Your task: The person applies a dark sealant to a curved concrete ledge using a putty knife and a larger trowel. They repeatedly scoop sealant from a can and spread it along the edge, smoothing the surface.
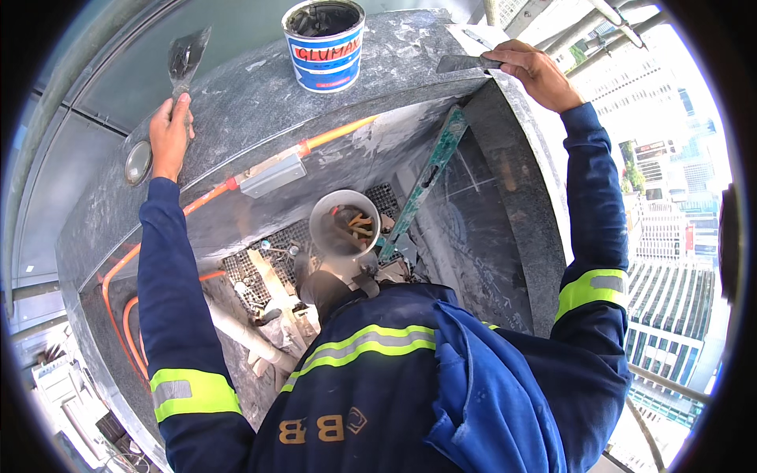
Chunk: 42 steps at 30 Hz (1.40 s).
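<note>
At the upper left, my left hand (170, 133) grips a wide putty knife (188, 59), its blade pointing up and smeared with dark paste. My right hand (535, 74), at the upper right, holds a second, dark-smeared putty knife (464, 63) flat against the corner of the grey stone ledge (248, 94). Between the hands, a Glumax tin (325, 56) stands open on the ledge with dark paste inside. A round metal lid (139, 162) lies on the ledge beside my left wrist.
Below the ledge, a white bucket (345, 223) holds tools. A green spirit level (429, 177) leans in the recess. Orange conduit (340, 131) and a grey metal box (273, 175) run along the inner wall. Debris covers black grid mats (242, 278). Scaffold poles (618, 23) and a drop lie at right.
</note>
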Motion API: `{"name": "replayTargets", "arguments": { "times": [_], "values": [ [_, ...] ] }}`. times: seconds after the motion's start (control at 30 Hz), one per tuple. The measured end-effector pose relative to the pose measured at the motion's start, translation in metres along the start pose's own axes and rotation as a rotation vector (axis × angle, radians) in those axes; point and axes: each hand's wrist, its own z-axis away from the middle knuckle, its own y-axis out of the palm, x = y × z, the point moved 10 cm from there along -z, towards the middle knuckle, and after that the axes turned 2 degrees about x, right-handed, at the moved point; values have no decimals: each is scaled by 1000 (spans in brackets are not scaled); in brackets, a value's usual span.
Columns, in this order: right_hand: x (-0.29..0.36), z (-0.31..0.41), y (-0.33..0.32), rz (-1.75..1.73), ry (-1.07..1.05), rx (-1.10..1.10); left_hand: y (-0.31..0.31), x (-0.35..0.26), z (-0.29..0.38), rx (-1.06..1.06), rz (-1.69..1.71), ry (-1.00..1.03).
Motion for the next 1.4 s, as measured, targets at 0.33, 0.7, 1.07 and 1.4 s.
{"name": "replayTargets", "arguments": {
  "times": [0.33, 0.7, 1.07, 1.4],
  "values": [
    [60, -32, 28, 36, -145, 38, 0, 6, -2, 21, -9, 3],
    [0, -39, 42, 52, -87, 296, -4, 12, -1, -10, -31, -22],
    [-45, -8, 27, -170, -199, 185, -3, 10, -2, -11, -40, -39],
    [-90, 13, 26, -124, -133, 142, -4, 15, -2, -19, -27, -64]
  ]
}}
